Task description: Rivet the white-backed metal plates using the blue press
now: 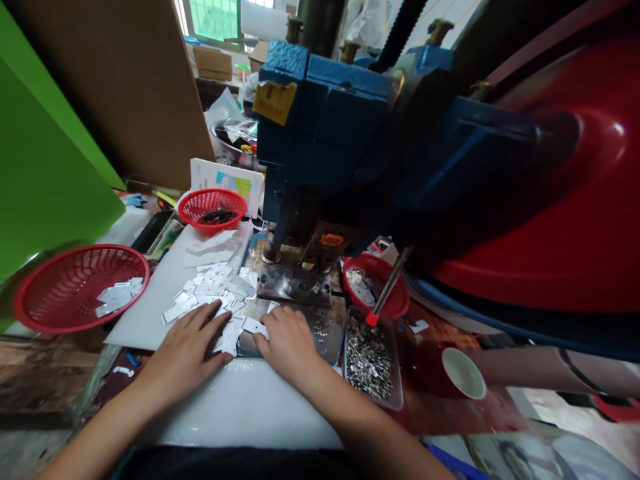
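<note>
My left hand [187, 350] lies palm down with its fingers spread, the fingertips on a heap of flat white metal plates [217, 283] with small holes. My right hand [291, 340] is over the steel plate [323, 327] at the front of the press. A small white plate [254, 327] has its right end between that thumb and forefinger. Just beyond the right fingertips is the press die [295, 285], a metal block with bolts. Above the die hangs the blue press head [325, 120].
A red basket [83, 257] with some white plates stands at left. Another red basket [213, 200] holds dark pieces. Right of the die are a red basket [400, 303] and a clear tub [395, 393] of metal scraps. A big red wheel [550, 200] fills the right side.
</note>
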